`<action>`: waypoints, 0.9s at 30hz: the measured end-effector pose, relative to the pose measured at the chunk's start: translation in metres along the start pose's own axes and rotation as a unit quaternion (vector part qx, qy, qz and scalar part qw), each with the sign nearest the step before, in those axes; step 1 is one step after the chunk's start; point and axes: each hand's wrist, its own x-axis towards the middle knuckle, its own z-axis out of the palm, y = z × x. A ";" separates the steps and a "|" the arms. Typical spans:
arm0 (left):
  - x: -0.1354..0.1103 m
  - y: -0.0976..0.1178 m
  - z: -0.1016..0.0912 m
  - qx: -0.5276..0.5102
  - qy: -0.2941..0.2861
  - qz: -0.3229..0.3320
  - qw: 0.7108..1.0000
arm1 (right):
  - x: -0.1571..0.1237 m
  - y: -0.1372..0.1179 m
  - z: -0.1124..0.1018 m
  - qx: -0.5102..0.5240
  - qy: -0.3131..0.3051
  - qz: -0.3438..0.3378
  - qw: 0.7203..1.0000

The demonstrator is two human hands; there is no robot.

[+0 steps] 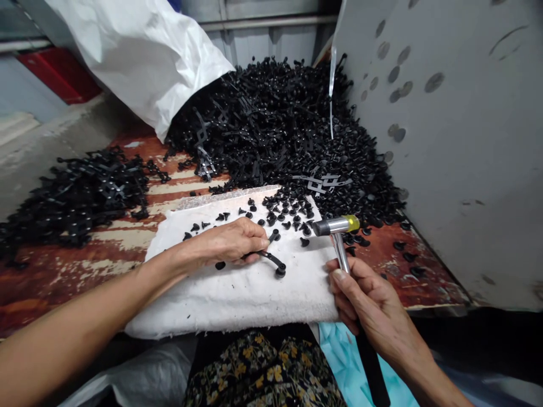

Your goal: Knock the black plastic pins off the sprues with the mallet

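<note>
My left hand [237, 240] is closed on a black hinged bracket [271, 258] made of crossing arms, holding it low over a white cloth pad [237, 299]. Two of the bracket's arms stick out to the right of my fingers, each with a round black piece at its end; the rest is hidden under my hand. In my right hand [365, 294] is a mallet [339, 249] with a metal shaft, a black handle and a head that is black at one end and yellow at the other. Its head is raised beside the pad's right edge. Small black mushroom-shaped plugs [288, 212] lie scattered across the pad's far part.
A big heap of black parts [271, 124] covers the back of the worn red board [169, 192]. A second pile of black brackets [85, 198] lies at the left. A white sack [153, 56] leans in from behind, and a grey panel [458, 147] walls off the right.
</note>
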 end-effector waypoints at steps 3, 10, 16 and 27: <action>0.001 -0.001 -0.001 -0.039 -0.029 -0.014 0.999 | -0.001 -0.001 -0.002 -0.060 -0.017 -0.008 0.998; 0.006 0.001 -0.004 -0.015 -0.026 -0.030 0.999 | 0.006 -0.007 -0.005 -0.354 0.008 -0.258 0.899; 0.007 0.009 -0.013 0.002 -0.052 -0.025 0.998 | 0.015 -0.030 0.001 -0.439 -0.041 -0.363 0.821; 0.005 0.004 -0.006 0.032 -0.020 -0.019 0.999 | 0.016 -0.035 0.008 -0.465 -0.033 -0.420 0.778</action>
